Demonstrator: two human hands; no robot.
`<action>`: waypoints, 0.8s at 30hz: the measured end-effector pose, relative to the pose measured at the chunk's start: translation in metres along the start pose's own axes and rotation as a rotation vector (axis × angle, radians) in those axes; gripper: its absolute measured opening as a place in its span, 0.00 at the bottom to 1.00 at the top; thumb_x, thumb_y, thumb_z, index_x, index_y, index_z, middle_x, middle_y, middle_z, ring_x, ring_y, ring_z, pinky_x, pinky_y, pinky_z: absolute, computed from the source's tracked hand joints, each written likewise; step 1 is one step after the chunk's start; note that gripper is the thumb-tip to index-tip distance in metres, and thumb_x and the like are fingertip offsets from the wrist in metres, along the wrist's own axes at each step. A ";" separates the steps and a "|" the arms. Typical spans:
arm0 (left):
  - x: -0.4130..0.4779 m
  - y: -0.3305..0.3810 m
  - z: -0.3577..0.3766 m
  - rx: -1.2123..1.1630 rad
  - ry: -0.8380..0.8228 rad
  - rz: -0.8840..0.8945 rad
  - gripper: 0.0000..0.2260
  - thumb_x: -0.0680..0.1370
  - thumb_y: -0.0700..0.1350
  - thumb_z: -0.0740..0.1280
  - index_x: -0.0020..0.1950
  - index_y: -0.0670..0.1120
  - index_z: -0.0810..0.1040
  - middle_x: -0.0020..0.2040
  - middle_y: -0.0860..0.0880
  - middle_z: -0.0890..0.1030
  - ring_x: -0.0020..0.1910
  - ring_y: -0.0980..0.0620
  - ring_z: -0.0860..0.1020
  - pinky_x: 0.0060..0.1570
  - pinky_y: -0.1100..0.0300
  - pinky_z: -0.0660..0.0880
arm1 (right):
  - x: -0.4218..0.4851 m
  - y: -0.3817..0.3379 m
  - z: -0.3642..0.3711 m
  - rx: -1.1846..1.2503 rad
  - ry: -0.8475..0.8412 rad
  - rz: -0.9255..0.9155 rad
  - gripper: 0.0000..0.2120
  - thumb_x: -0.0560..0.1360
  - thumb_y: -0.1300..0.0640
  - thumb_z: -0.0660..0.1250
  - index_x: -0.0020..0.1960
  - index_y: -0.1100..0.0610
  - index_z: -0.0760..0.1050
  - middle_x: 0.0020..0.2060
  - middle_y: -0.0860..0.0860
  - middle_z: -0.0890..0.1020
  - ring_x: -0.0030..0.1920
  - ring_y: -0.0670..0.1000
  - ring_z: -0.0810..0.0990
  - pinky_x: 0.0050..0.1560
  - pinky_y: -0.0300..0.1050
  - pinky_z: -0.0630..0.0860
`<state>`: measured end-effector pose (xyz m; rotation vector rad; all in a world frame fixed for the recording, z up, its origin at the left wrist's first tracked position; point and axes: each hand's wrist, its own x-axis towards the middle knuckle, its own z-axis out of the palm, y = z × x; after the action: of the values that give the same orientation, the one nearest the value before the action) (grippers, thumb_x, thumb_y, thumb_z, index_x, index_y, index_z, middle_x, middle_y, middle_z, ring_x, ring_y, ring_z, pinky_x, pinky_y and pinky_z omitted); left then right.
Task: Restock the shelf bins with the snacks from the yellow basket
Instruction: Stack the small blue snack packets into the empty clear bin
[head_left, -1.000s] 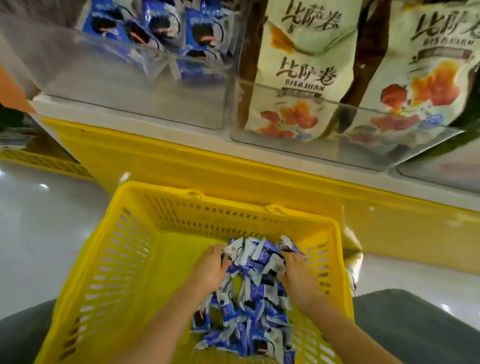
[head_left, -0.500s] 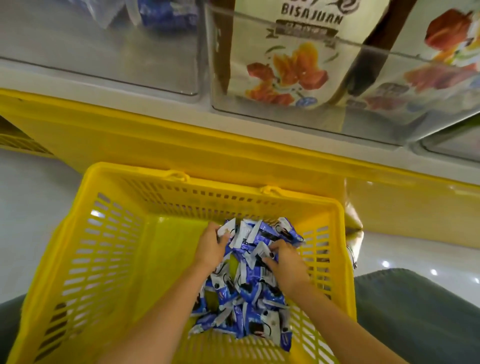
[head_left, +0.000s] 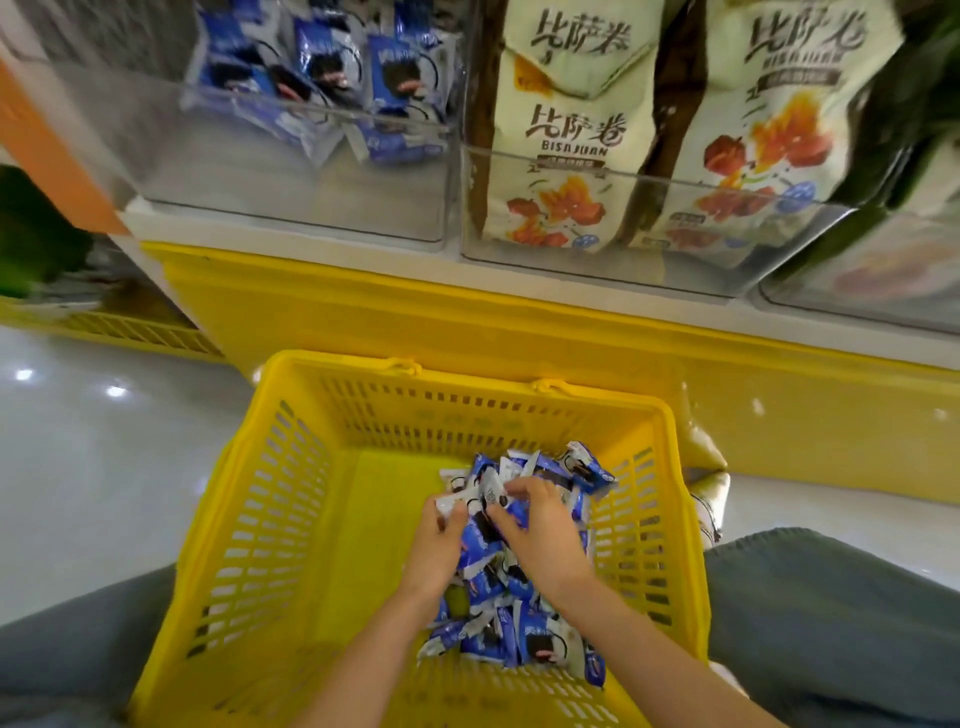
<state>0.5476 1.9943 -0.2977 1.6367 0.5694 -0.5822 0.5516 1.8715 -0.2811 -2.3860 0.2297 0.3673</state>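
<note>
Grip: The left hand (head_left: 439, 540) is curled round a few snack packets (head_left: 509, 623) at its fingertips. The right hand (head_left: 540, 530) is closed over the top of the same bunch. The two hands are almost touching.
Snacks: The packets are heaped in the right half of the yellow basket (head_left: 291, 467), close to its right wall. The bare yellow bottom is seen in the left half.
Step, as judged: A double handful is being gathered for the lift to the shelf.
Doing it well: The bunch is best squeezed from both sides and supported from below, since loose packets at the edges are likely to slip out. A smaller, firmer load would be carried more safely than a large one.
Packets: Small flat pouches of glossy film are seen, blue and white, with a dark round biscuit printed on each. The ends are crimped, and the surface looks slick.
Basket: It is made of hard yellow plastic with slotted walls, and is set on the floor between two grey trouser legs (head_left: 831, 597).
Matching bin: A clear plastic shelf bin (head_left: 260, 197) sits above and to the left, with the same blue packets at its back.
Next bin: Tall cream bags (head_left: 571, 156) marked BISAJUAN are stood upright in it.
</note>
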 end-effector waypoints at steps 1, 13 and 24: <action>-0.005 0.003 -0.002 -0.057 -0.021 -0.029 0.18 0.82 0.50 0.55 0.69 0.44 0.61 0.46 0.50 0.73 0.42 0.54 0.73 0.34 0.62 0.70 | -0.005 -0.004 0.000 0.020 -0.038 -0.048 0.15 0.79 0.51 0.61 0.63 0.56 0.70 0.57 0.50 0.72 0.56 0.47 0.73 0.52 0.29 0.66; -0.024 0.003 -0.045 -0.249 -0.088 -0.051 0.22 0.70 0.52 0.73 0.60 0.49 0.70 0.56 0.49 0.79 0.49 0.56 0.80 0.39 0.59 0.80 | -0.028 -0.002 0.001 0.273 -0.112 -0.116 0.10 0.79 0.62 0.60 0.55 0.48 0.71 0.51 0.43 0.76 0.49 0.39 0.75 0.46 0.30 0.73; -0.011 -0.011 -0.083 -0.285 -0.003 -0.039 0.14 0.73 0.49 0.70 0.55 0.50 0.72 0.51 0.49 0.80 0.46 0.54 0.82 0.35 0.62 0.79 | -0.020 0.046 0.067 -0.299 -0.788 -0.096 0.20 0.76 0.65 0.64 0.67 0.59 0.68 0.64 0.57 0.69 0.60 0.54 0.73 0.59 0.44 0.72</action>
<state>0.5364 2.0775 -0.2881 1.3578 0.6521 -0.5071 0.5069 1.8837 -0.3510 -2.3168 -0.3211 1.3176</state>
